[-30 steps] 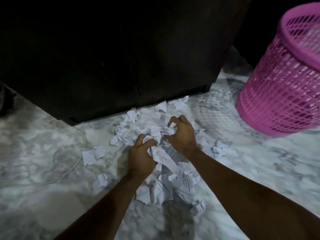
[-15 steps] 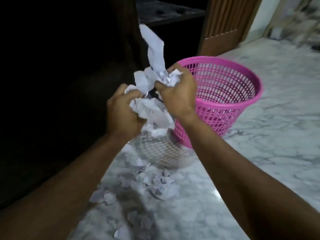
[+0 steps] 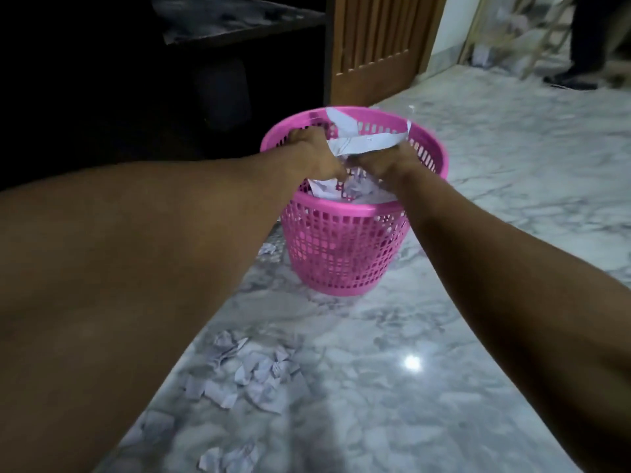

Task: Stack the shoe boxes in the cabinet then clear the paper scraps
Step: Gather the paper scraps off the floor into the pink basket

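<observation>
A pink mesh basket (image 3: 345,247) stands on the marble floor. Both my hands are inside its mouth, pressed together around a bundle of white paper scraps (image 3: 365,143). My left hand (image 3: 316,157) grips the bundle from the left and my right hand (image 3: 386,162) from the right. More crumpled paper (image 3: 358,192) lies inside the basket under my hands. Several loose scraps (image 3: 252,373) lie on the floor near me, between my forearms. The dark cabinet (image 3: 102,80) fills the left; no shoe boxes are visible.
A wooden slatted door (image 3: 375,39) stands behind the basket. At the far right another person's leg and shoe (image 3: 577,56) stand by a wooden frame, with more paper on the floor there. A single scrap (image 3: 268,249) lies left of the basket's base.
My hands lifted a bundle of scraps off the floor, carried it right to the pink basket, and now hold it down inside the basket's mouth. The view swung from the cabinet towards the basket.
</observation>
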The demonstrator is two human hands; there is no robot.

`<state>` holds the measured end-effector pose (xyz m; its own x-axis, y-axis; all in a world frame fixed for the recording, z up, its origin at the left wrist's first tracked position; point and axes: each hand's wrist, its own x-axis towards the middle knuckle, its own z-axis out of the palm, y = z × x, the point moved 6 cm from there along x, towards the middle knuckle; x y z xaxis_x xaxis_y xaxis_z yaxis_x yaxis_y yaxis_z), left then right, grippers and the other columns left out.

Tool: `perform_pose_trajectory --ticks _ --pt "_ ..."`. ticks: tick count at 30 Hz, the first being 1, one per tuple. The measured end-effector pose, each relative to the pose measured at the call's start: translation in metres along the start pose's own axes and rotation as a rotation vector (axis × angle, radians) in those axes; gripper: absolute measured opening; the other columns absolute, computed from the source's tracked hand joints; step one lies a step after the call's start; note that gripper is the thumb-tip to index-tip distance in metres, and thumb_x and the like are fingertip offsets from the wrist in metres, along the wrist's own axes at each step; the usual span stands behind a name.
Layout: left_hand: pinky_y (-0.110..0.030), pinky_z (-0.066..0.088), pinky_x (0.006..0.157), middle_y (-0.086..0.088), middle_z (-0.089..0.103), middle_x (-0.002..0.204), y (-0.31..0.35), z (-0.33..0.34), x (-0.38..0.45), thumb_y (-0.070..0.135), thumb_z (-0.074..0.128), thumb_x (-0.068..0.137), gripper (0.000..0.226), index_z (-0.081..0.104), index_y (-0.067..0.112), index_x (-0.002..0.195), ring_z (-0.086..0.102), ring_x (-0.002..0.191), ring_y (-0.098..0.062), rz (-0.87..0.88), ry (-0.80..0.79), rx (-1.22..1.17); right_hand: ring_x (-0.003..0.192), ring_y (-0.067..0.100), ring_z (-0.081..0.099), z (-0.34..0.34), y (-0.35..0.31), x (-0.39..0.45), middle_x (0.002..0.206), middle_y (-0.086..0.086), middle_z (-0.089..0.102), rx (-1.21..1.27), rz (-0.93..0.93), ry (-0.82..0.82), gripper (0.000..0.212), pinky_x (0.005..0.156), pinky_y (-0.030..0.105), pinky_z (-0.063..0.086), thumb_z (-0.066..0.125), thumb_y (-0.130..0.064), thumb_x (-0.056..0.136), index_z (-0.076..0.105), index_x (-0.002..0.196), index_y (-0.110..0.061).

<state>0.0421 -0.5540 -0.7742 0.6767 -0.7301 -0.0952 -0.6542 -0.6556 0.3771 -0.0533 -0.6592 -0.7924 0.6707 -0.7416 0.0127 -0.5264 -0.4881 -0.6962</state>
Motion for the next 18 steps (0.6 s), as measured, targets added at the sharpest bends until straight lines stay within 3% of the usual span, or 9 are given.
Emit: perform_pose_trajectory --ticks 3,5,8,13,18 --pt "-0.040 0.051 0.103 -0.011 0.057 0.140 0.002 0.006 0.006 0.059 0.088 0.062 0.104 0.047 0.017 0.147 0.060 0.122 -0.034 -0.001 -0.037 0.074 0.120 0.023 0.063 0.002 0.007 0.012 0.127 -0.003 0.069 -0.157 -0.027 -0.054 0.070 0.106 0.043 0.051 0.081 -0.053 0.066 0.065 0.129 -0.029" --pt "-0.038 0.047 0.105 -0.008 0.053 0.142 0.006 0.004 0.007 0.053 0.085 0.073 0.089 0.046 0.020 0.146 0.056 0.128 -0.032 0.063 -0.010 0.044 0.116 0.022 0.064 -0.003 0.006 0.009 0.126 0.001 0.069 -0.160 -0.042 -0.036 0.057 0.102 0.040 0.054 0.081 -0.041 0.081 0.063 0.132 -0.022" --pt "-0.040 0.046 0.107 -0.009 0.047 0.146 0.004 0.003 0.006 0.055 0.081 0.076 0.085 0.044 0.024 0.147 0.051 0.132 -0.032 0.121 0.032 -0.003 0.102 0.026 0.069 -0.016 0.004 0.003 0.120 0.009 0.072 -0.192 -0.044 0.112 0.050 0.079 0.034 0.059 0.077 -0.041 0.089 0.065 0.129 -0.014" --pt "-0.043 0.045 0.110 -0.008 0.042 0.141 -0.007 -0.009 -0.007 0.057 0.078 0.074 0.078 0.047 0.030 0.140 0.045 0.133 -0.028 0.203 0.200 -0.086 0.125 0.034 0.060 -0.028 0.001 -0.011 0.138 0.014 0.060 -0.259 0.002 0.222 0.066 0.101 0.048 0.055 0.084 -0.039 0.082 0.057 0.137 -0.014" --pt "-0.046 0.044 0.107 -0.005 0.044 0.132 -0.039 -0.027 -0.045 0.056 0.063 0.072 0.070 0.051 0.027 0.134 0.044 0.128 -0.023 0.276 0.384 -0.141 0.129 0.029 0.052 -0.026 -0.038 -0.047 0.138 0.011 0.055 -0.195 -0.262 0.414 0.048 0.108 0.043 0.047 0.073 -0.041 0.088 0.059 0.129 -0.017"
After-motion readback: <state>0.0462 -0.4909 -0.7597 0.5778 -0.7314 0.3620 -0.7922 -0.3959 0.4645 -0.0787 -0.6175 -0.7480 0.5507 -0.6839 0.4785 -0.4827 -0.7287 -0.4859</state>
